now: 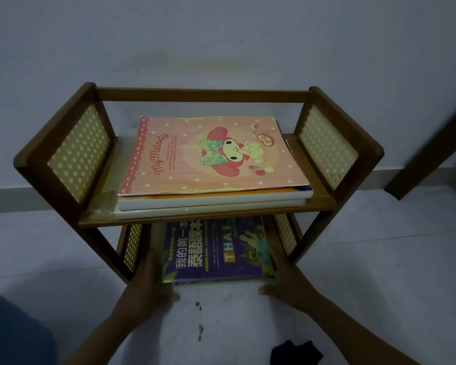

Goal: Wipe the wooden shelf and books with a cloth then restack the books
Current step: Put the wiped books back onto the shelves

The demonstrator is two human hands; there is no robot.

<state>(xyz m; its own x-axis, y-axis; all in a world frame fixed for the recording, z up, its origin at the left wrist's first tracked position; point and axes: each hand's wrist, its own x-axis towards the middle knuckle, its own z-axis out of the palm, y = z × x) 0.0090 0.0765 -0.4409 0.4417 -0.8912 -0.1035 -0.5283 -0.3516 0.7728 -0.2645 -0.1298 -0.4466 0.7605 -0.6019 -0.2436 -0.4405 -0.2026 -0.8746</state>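
A small two-tier wooden shelf (221, 94) with woven cane side panels stands on the floor against the wall. On its upper tier lies a stack of books topped by a pink cartoon notebook (208, 154). On the lower tier lies a purple Thai-language book (219, 248) over other books, sticking out at the front. My left hand (149, 280) grips the left edge of that lower stack. My right hand (282, 275) grips its right edge. A dark cloth (295, 353) lies on the floor near my right forearm.
The pale wall rises right behind the shelf. A dark wooden furniture leg (432, 143) slants down at the right. Small dark marks (199, 320) dot the light floor in front of the shelf. A blue fabric edge (8, 333) shows at the lower left.
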